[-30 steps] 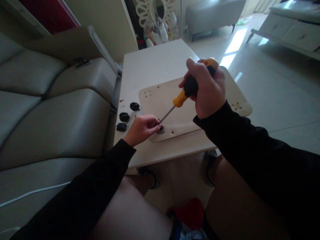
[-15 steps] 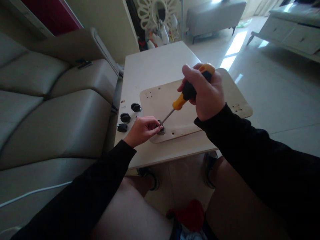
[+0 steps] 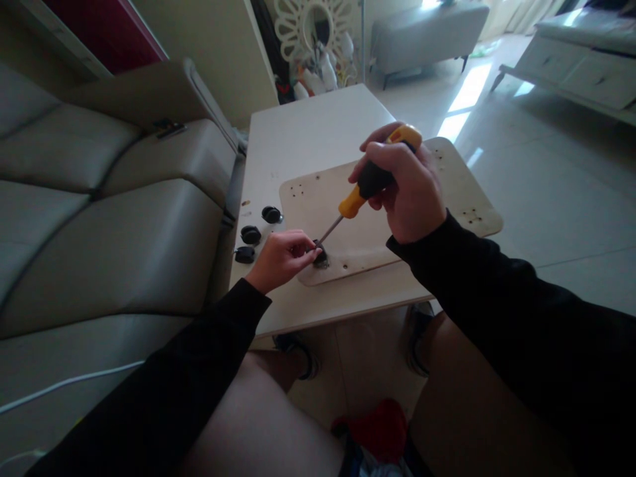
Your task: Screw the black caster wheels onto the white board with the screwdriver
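My right hand (image 3: 415,189) is wrapped round the yellow and black handle of a screwdriver (image 3: 370,179), whose shaft slants down to the left. Its tip meets a black caster wheel (image 3: 320,256) on the near left corner of a pale board (image 3: 318,205). Beside the tip, my left hand (image 3: 285,257) is closed in a pinch between thumb and fingers; what lies in the pinch is hidden. Three loose black casters lie left of the board: one (image 3: 271,214) farthest back, another (image 3: 250,234) in the middle and a third (image 3: 244,255) nearest me.
The board rests on a white table (image 3: 318,126), its right end reaching past the table's edge. Groups of small holes mark the board's other corners. A grey sofa (image 3: 124,245) stands close on the left. My knees are below the table's near edge.
My right hand and the screwdriver handle have shifted slightly left, and the fingers have turned on the handle. My left hand stays almost in place.
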The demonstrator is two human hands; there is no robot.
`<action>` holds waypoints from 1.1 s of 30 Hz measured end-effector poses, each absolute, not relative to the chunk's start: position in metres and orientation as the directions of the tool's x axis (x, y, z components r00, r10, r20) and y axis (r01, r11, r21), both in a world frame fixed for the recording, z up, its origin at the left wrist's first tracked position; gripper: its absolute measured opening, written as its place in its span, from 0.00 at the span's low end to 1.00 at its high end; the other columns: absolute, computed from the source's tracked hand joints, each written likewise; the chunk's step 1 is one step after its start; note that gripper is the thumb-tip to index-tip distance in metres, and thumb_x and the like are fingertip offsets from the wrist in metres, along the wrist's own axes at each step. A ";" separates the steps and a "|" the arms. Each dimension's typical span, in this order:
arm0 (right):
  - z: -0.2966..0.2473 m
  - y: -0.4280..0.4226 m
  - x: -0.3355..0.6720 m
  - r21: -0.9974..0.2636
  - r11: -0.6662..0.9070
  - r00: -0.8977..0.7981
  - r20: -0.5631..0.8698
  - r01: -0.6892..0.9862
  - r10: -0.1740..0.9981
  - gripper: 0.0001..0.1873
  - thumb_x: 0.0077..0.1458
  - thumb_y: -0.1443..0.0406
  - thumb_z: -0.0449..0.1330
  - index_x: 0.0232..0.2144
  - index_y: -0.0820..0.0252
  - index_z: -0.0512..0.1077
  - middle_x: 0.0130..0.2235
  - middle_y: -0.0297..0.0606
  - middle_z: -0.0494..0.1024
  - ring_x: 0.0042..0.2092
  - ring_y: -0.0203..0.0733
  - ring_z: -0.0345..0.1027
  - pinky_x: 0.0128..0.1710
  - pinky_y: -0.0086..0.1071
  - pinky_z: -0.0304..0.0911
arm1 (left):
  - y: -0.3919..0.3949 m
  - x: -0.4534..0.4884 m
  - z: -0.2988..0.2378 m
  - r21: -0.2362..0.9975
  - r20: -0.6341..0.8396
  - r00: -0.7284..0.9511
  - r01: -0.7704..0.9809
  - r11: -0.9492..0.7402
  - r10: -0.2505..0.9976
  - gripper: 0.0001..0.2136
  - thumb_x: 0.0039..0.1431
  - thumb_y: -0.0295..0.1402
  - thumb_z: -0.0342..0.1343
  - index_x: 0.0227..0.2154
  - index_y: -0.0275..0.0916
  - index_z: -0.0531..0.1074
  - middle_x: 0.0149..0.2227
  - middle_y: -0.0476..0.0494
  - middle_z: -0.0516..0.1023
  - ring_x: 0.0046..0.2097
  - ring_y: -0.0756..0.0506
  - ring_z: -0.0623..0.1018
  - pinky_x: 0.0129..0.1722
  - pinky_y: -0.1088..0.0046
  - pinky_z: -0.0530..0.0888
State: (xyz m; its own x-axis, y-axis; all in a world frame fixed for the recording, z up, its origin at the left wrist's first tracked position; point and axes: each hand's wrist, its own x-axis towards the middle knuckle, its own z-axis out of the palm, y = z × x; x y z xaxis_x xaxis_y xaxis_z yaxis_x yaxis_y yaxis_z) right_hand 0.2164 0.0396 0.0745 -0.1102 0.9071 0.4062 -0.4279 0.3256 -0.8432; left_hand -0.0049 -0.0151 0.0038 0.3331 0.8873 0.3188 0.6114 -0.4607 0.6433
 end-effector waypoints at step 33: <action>0.084 0.023 0.213 -0.827 0.457 0.090 0.454 -0.328 0.887 0.16 0.56 0.54 0.69 0.29 0.51 0.66 0.26 0.28 0.73 0.26 0.33 0.66 0.30 0.32 0.65 | -0.016 -0.019 0.024 0.339 0.355 0.398 0.789 -0.513 0.846 0.20 0.50 0.40 0.72 0.45 0.40 0.80 0.28 0.51 0.76 0.24 0.52 0.68 0.26 0.74 0.64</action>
